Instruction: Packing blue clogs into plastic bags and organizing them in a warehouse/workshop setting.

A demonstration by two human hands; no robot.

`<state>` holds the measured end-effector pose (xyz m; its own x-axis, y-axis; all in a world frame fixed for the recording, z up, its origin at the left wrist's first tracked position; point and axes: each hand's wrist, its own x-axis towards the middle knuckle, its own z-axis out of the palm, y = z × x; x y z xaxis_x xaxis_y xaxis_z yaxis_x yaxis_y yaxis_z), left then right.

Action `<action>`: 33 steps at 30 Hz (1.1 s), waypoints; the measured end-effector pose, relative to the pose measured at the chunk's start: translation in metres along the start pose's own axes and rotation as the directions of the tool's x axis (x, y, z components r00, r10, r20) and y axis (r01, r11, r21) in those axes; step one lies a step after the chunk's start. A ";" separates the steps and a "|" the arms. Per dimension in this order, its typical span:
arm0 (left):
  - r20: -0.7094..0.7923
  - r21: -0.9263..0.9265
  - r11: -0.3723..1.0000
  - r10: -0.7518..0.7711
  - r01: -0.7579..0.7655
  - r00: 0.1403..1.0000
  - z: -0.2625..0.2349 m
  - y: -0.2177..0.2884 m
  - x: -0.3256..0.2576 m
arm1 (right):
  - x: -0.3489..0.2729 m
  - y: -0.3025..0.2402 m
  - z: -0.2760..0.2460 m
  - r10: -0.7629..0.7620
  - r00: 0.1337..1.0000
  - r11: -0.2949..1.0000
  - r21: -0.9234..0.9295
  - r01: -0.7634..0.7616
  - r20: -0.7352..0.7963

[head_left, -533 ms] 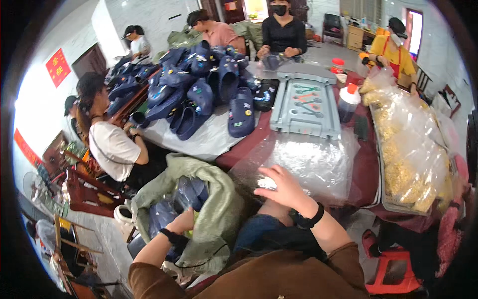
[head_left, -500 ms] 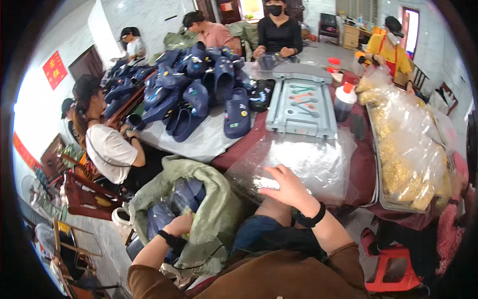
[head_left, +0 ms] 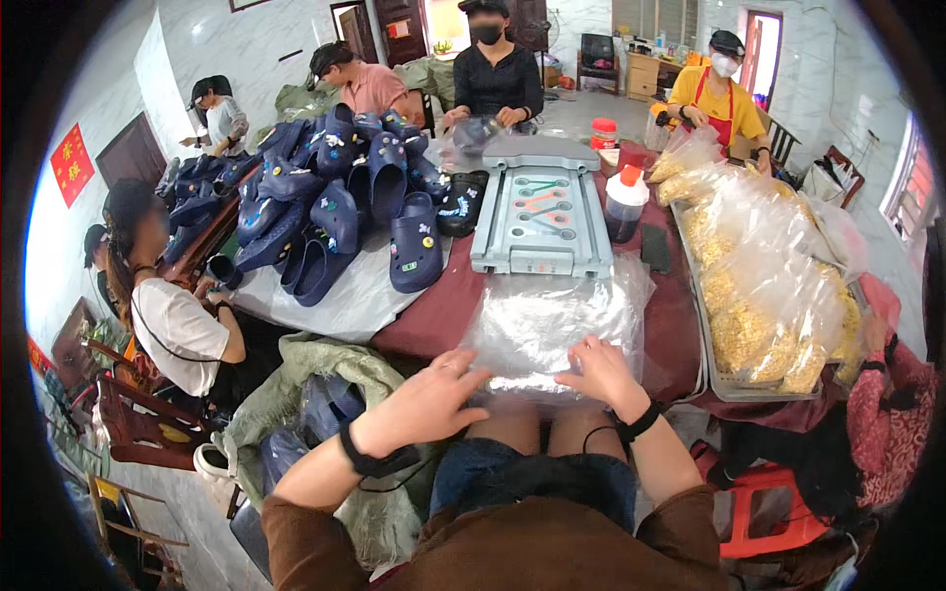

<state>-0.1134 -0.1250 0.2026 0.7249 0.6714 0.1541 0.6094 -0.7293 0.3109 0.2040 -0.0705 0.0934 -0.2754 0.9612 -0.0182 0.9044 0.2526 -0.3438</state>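
Observation:
A stack of clear plastic bags lies on the table edge before me. My left hand is at the stack's near left corner, fingers spread and nothing in them. At the near right edge of the bags rests my right hand, its fingers apart and slightly bent. Beside my left arm stands an open green woven sack holding bagged dark blue items. Beyond the bags is a grey plastic panel with slots and coloured strips. Navy clogs with charms are heaped to its left.
A black clog touches the panel's left side. Right of it stand a red-capped bottle of dark liquid and a dark flat block. A tray holds bags of small yellow pieces. Co-workers sit around; a red stool is at right.
My left hand has come out of the sack and moved right to the bags, with nothing in it. My right hand has shifted to the bags' right edge. The view has turned slightly right.

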 end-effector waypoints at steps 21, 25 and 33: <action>-0.114 0.221 0.810 -0.531 0.543 0.840 0.144 -0.115 0.109 | -0.005 0.016 0.020 -0.199 0.957 0.979 -0.004 0.203 -0.210; 0.157 0.144 0.869 -0.493 0.474 0.856 0.114 -0.138 0.118 | 0.003 0.017 0.032 -0.167 0.966 0.986 -0.047 0.160 -0.200; -0.385 -0.074 0.831 -0.533 0.551 0.753 0.028 -0.202 0.141 | -0.010 0.021 0.031 -0.121 0.951 0.992 -0.006 0.124 -0.284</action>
<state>-0.1258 0.1131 0.1351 0.0974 0.9453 0.3114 0.8821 -0.2269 0.4129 0.2154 -0.0789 0.0572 -0.2790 0.9152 0.2906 0.8652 0.3709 -0.3375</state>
